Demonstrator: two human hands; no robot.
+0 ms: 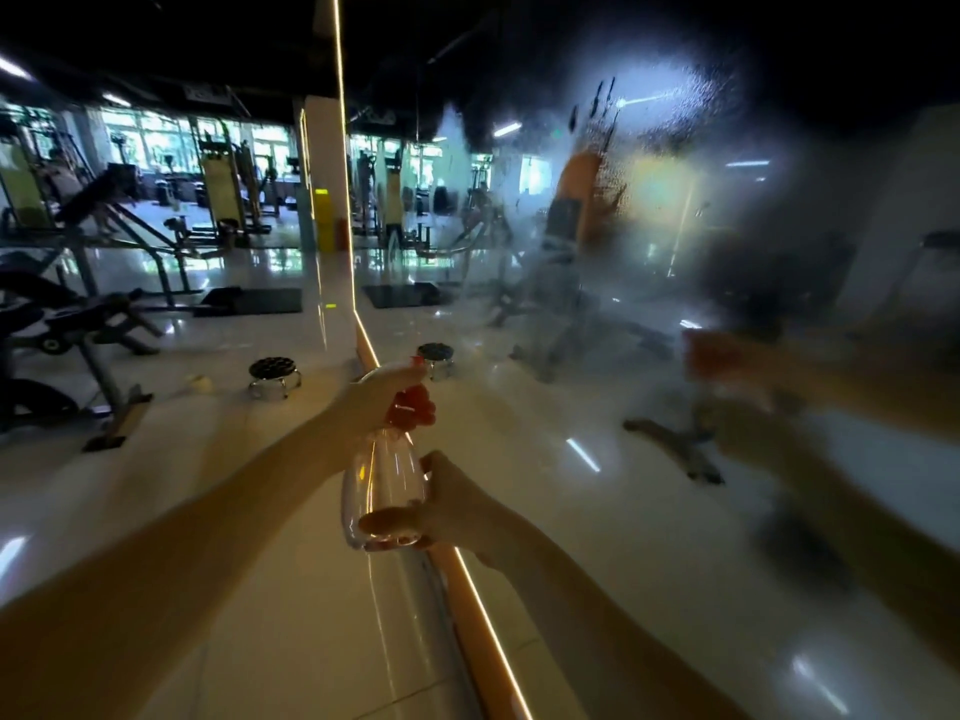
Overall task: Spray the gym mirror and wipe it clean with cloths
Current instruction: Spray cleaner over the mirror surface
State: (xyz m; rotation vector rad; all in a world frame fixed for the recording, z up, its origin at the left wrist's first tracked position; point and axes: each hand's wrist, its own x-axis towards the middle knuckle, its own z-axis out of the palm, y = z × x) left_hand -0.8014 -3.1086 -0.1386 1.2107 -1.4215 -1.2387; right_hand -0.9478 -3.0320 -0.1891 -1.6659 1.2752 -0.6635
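Gripping the clear spray bottle (384, 480) with both hands, you hold it upright just in front of the mirror's near edge. Your left hand (371, 402) is curled round the neck and the red spray head (415, 407), fingers closed over it; whether the trigger is squeezed cannot be told. Your right hand (457, 506) cups the bottle's base from the right, with fingers wrapped under and round the bottom, one of them showing through the clear plastic. The mirror (727, 485) fills the right half of your view, and its upper part carries a wide, cloudy wet patch (654, 163) with darker runs and streaks near the top. Your arms and the red head show in the glass only as a blur. A glowing light strip (488, 615) runs along the mirror's lower edge, passing just behind the bottle. Off to your left, a small round stool (274, 375) stands on the glossy pale floor (208, 470), with a bench frame (78, 314) nearer the left edge and weight machines (223, 184) well beyond by the windows.
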